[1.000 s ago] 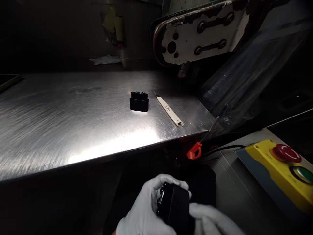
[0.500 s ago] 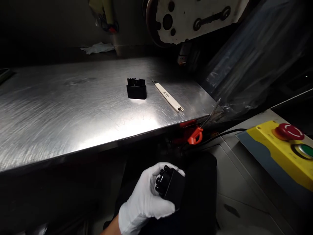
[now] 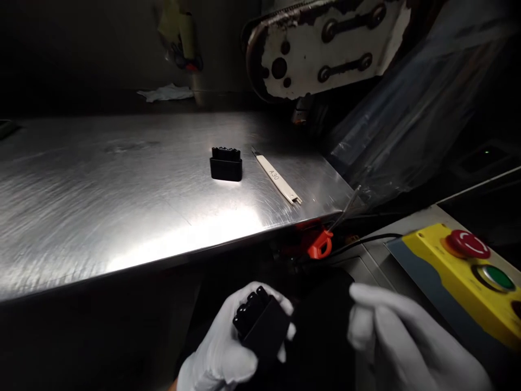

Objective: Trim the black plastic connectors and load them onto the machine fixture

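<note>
My left hand (image 3: 220, 336), in a white glove, wraps around a black plastic block (image 3: 266, 326) below the table's front edge. The block is tilted, with several rounded black knobs along its upper end. To its right is my right hand (image 3: 407, 336), also gloved, apart from the block; its fingers are loosely bent, with nothing seen in them. A similar black block (image 3: 226, 165) stands upright on the metal table (image 3: 163, 201). Beside that block lies a cream-coloured knife (image 3: 278, 177) marked A30, its dark tip pointing away from me.
A yellow and grey control box (image 3: 451, 271) with red and green buttons sits at the right. Red-orange handles (image 3: 319, 244) hang under the table edge. Behind are a worn machine arm (image 3: 313, 51), plastic sheeting (image 3: 402, 108) and a white cloth (image 3: 166, 93).
My right hand has come into view from the lower right. My left hand has shifted slightly left with the block and turned it a little. The whole view has tilted upward.
</note>
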### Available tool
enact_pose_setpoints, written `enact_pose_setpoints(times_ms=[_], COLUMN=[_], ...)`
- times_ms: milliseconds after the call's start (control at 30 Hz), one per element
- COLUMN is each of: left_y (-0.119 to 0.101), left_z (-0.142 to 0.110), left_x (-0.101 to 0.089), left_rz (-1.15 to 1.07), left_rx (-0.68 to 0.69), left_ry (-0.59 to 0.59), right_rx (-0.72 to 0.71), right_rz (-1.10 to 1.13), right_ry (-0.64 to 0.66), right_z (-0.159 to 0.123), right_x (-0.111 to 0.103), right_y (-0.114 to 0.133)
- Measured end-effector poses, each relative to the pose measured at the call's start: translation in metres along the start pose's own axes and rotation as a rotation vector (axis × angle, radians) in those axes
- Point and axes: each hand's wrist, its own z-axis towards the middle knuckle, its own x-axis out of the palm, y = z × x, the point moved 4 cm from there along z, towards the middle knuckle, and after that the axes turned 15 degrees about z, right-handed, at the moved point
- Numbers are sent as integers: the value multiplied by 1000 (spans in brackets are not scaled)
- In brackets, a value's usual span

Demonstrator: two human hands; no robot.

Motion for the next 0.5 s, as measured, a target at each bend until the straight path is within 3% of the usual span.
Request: enact_pose_setpoints(times_ms=[67, 167, 333, 500], left_y=[6, 16, 13, 20], left_z=[-2, -4, -5, -9], left_x=[-1, -1, 7, 6], left_rz=[-108, -316, -458, -480], left_rx=[82, 150, 54, -30], left_ry=[29, 75, 198, 151], right_rx=[-136, -226, -209, -340], right_rz=[-118, -212, -145, 95], right_ry=[-91, -43, 76, 99], right_z=[13, 38, 75, 93], right_x=[4, 18, 52, 65], right_y=[6, -3, -41, -63])
